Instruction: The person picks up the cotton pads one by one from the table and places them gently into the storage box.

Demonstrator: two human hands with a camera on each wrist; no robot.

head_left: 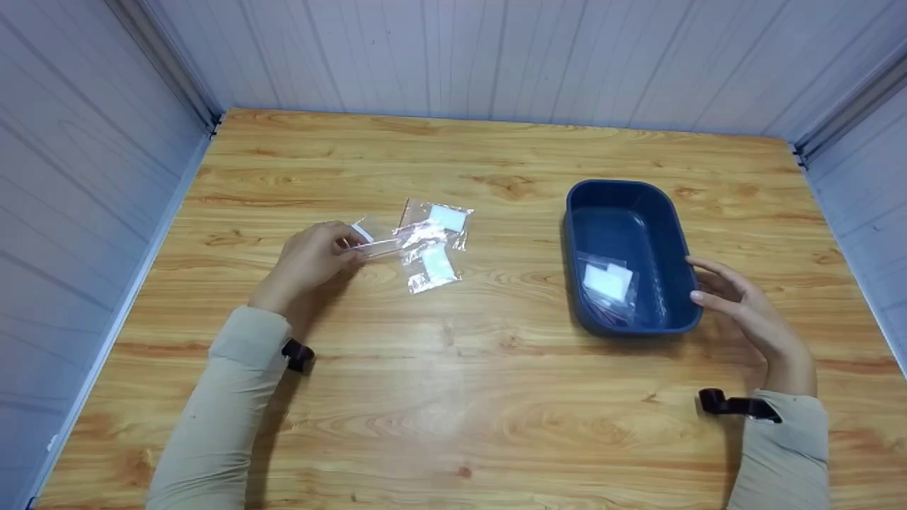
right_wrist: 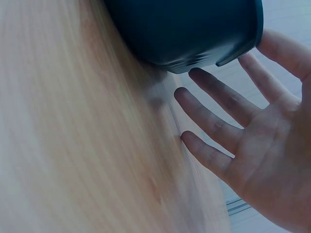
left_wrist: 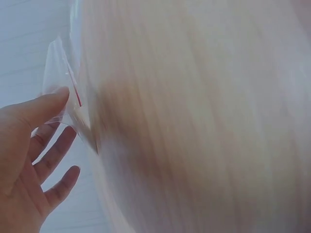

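Observation:
My left hand (head_left: 312, 256) pinches a small clear zip bag (head_left: 382, 246) between thumb and fingers, just above the table. In the left wrist view the bag (left_wrist: 57, 73) stands up past the thumb, with a red line along one edge. Beside it, two clear zip bags with white pieces inside, an upper bag (head_left: 448, 218) and a lower bag (head_left: 438, 264), lie on the table. My right hand (head_left: 751, 312) touches the right rim of a dark blue bin (head_left: 570, 241) with thumb and forefinger; the other fingers (right_wrist: 209, 119) are spread and apart from it.
Inside the bin, near its front left corner, lie clear bags (head_left: 608, 283) with white pieces; they overlap, so their number is unclear. The wooden table (head_left: 482, 397) is bounded by pale panel walls (head_left: 453, 57) at the back and both sides.

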